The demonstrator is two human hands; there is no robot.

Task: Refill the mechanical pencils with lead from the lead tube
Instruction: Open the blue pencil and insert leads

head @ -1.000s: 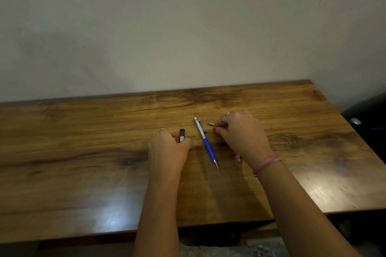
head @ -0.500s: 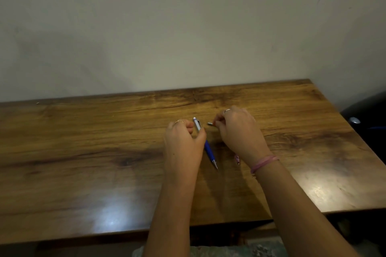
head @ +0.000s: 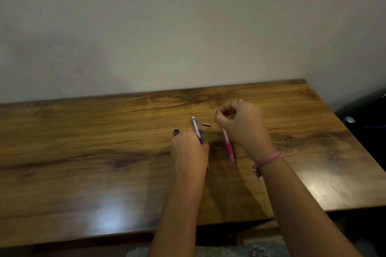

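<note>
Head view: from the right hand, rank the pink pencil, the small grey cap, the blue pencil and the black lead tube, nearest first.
1. Pink pencil, in the right hand.
2. Small grey cap, on the table just left of it.
3. Blue pencil, farther left, under the left hand.
4. Black lead tube, leftmost.

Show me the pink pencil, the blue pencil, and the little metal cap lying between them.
pink pencil [head: 229,147]: head view, on its pink grip section.
blue pencil [head: 195,125]: head view, on the silver upper barrel.
metal cap [head: 206,124]: head view, on the middle of the cap.
</note>
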